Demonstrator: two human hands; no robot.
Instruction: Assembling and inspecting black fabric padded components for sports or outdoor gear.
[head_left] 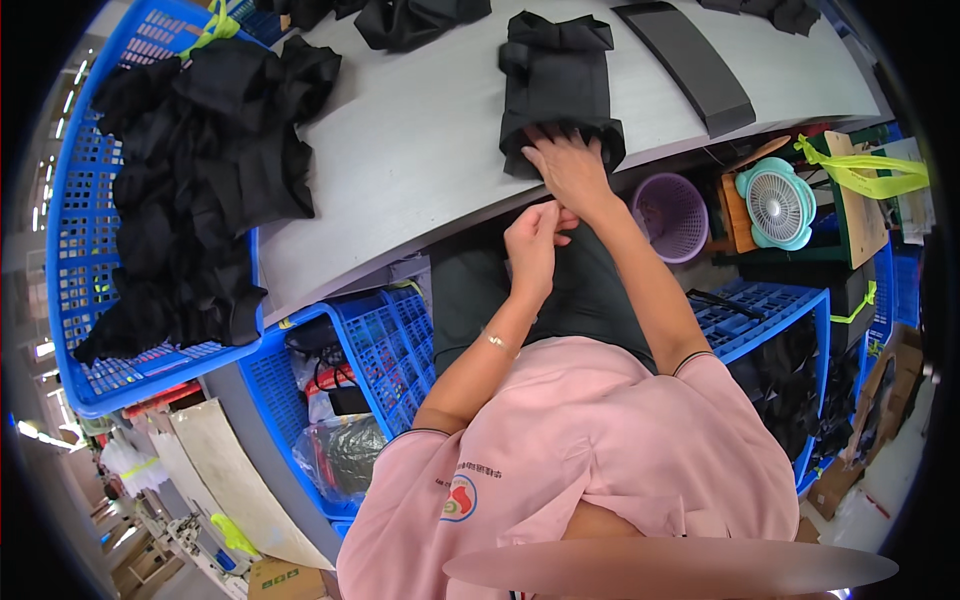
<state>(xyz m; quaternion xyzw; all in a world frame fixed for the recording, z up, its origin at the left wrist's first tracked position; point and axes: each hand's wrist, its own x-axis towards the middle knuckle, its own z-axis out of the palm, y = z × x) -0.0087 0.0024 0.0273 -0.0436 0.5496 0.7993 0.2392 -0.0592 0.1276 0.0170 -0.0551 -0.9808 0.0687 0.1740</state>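
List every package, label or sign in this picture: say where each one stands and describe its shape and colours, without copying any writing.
Cardboard box: bottom edge, left of the person; brown, boxy, with a small printed mark.
Cardboard boxes: far right by the floor; brown, open flaps.
Clear plastic bag: in the lower blue crate; crumpled, holding dark contents.
Shirt badge: on the pink sleeve; round, red, blue and yellow.
No screens visible.

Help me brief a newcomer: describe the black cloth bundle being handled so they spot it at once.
On the long grey table, look near its front edge, where the right hand presses down. Under it lies the black folded bundle. Unlike the loose black heap in the blue basket, it is one neat oblong stack.
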